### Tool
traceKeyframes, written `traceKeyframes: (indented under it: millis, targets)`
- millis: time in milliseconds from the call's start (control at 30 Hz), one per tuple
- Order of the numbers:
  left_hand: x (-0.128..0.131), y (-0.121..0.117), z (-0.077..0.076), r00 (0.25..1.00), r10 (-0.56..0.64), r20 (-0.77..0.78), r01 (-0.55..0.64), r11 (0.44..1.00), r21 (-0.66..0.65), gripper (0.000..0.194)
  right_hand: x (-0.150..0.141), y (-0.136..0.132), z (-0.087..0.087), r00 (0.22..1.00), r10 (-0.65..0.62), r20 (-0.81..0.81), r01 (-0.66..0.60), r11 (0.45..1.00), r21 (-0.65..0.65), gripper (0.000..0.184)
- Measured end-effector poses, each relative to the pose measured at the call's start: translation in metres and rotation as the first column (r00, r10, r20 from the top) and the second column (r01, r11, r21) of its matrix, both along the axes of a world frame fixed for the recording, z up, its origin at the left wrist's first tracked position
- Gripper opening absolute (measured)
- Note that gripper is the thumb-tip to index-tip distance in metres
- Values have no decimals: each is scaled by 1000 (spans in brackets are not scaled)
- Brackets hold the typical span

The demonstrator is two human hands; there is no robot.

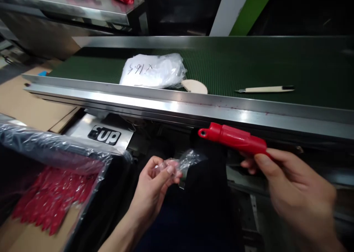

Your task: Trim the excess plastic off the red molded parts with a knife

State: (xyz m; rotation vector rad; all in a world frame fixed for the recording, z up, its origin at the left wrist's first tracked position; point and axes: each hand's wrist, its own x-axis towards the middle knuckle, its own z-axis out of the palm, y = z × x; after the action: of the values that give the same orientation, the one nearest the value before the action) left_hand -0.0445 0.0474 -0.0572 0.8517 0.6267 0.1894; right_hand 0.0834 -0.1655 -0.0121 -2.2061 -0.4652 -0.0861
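My right hand (293,187) grips a red plastic handle-shaped part (235,138) that points left, just below the steel edge of the conveyor. My left hand (155,185) pinches a small clear plastic bag (186,160) between thumb and fingers, a little left of and below the red part's tip. The two hands are apart, over a dark gap in front of the belt.
A green conveyor belt (249,66) with a steel front rail (177,104) carries a white plastic bundle (153,70), a beige disc (195,86) and a knife-like tool (265,89). A box lined with clear plastic (55,149) holds several red parts (52,198) at lower left. Cardboard (33,104) lies left.
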Motion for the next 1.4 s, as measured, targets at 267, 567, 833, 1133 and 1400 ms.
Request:
traceKeyframes:
  millis: [267, 567, 833, 1133, 1400]
  targets:
    - [-3, 11, -12, 999, 35, 21, -35, 999, -15, 30, -8, -17, -22, 936, 284, 209, -243, 948, -205, 12]
    - [8, -5, -27, 991, -125, 37, 128, 987, -94, 31, -19, -35, -77, 851, 114, -513, -79, 993, 91, 29]
    - [20, -23, -32, 967, -254, -8, 254, 965, 71, 25, -11, -14, -61, 694, 329, -640, -267, 944, 196, 31]
    - [18, -28, -42, 995, -47, -86, 86, 849, 522, 30, -19, -10, -71, 742, 244, -625, -231, 967, 104, 26]
    - [9, -45, -8, 905, -400, -146, 385, 620, 684, 8, -37, 14, -50, 847, 290, -446, -289, 955, 72, 17]
